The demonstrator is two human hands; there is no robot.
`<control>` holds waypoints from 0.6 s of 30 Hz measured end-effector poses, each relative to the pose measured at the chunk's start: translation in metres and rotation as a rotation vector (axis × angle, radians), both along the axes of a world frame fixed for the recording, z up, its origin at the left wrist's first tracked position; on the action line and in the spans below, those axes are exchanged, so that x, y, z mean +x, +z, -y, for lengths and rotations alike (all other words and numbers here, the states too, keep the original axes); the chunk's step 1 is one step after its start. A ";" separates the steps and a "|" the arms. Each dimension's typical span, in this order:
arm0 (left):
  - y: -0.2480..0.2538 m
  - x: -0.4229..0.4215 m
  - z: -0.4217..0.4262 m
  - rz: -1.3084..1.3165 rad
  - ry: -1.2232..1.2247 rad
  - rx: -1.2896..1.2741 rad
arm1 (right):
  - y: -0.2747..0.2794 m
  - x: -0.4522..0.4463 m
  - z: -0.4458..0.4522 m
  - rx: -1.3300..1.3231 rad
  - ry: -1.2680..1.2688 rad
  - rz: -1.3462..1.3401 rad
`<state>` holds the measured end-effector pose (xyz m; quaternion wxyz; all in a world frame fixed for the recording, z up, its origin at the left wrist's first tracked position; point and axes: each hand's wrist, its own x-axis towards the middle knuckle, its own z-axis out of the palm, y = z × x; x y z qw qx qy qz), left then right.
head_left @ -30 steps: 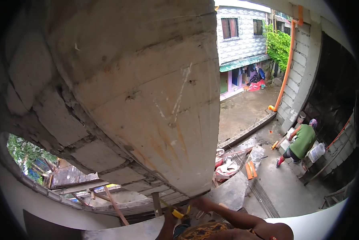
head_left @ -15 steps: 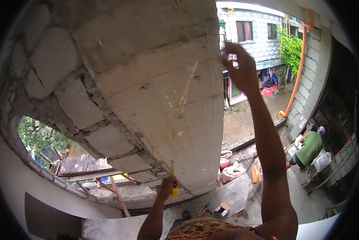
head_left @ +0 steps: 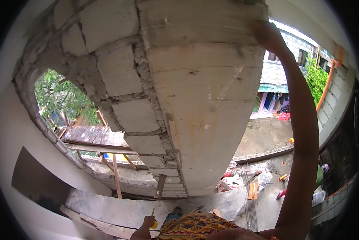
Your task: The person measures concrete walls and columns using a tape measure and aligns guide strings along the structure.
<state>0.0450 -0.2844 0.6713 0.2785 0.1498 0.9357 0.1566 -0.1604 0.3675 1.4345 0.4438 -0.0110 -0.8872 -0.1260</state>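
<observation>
My left hand (head_left: 148, 222) is low in the view, near my body, closed around a yellow tape measure (head_left: 154, 225). A short length of its blade sticks up above the hand. My right hand (head_left: 270, 38) is raised high to the right edge of the concrete column (head_left: 203, 104). Its fingers are blurred against the column. A thin pale string (head_left: 195, 25) runs across the upper column face and meets that hand; the exact grip on it is smeared. The column face bears pale scratches and brownish stains.
Rough block wall (head_left: 137, 116) adjoins the column on the left, beside an opening with wooden planks (head_left: 93, 136) outside. A person in a green shirt (head_left: 319, 176) is at the lower right, near a white bucket (head_left: 319, 197). An orange pipe (head_left: 327, 86) climbs the right wall.
The view has shifted, so the column sits further right. My right hand has moved onto the column's edge, and the string now stretches across its face. My left hand has lowered with the tape measure.
</observation>
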 end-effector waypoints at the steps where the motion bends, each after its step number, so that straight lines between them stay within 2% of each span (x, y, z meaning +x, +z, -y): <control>1: -0.001 0.011 0.005 0.066 0.118 -0.038 | 0.001 -0.006 -0.007 -0.216 0.143 -0.005; 2: -0.001 0.020 0.010 0.132 0.223 -0.079 | 0.003 -0.015 -0.014 -0.215 0.136 -0.002; 4: -0.009 0.039 0.016 -0.041 -0.006 -0.103 | 0.006 -0.008 -0.024 0.096 0.168 -0.047; 6: -0.021 0.039 0.008 -0.031 -0.051 -0.123 | 0.008 -0.001 -0.017 0.030 0.112 -0.002; 8: -0.019 0.043 0.000 0.023 -0.051 -0.001 | 0.007 -0.002 -0.010 -0.102 0.113 -0.078; 9: -0.020 0.042 -0.006 0.079 0.095 0.101 | 0.008 0.004 -0.004 -0.155 0.133 -0.046; 12: -0.013 0.034 -0.023 -0.020 0.105 0.172 | 0.010 0.006 -0.006 -0.227 0.132 0.027; 14: -0.007 0.026 -0.029 0.003 0.164 0.200 | 0.012 0.008 -0.009 -0.222 0.139 0.037; 16: -0.001 0.018 -0.032 0.133 0.402 0.300 | 0.008 0.008 -0.016 -0.218 0.138 0.046; 18: 0.005 0.014 -0.032 0.126 0.369 0.316 | 0.001 0.007 -0.021 -0.167 0.252 -0.081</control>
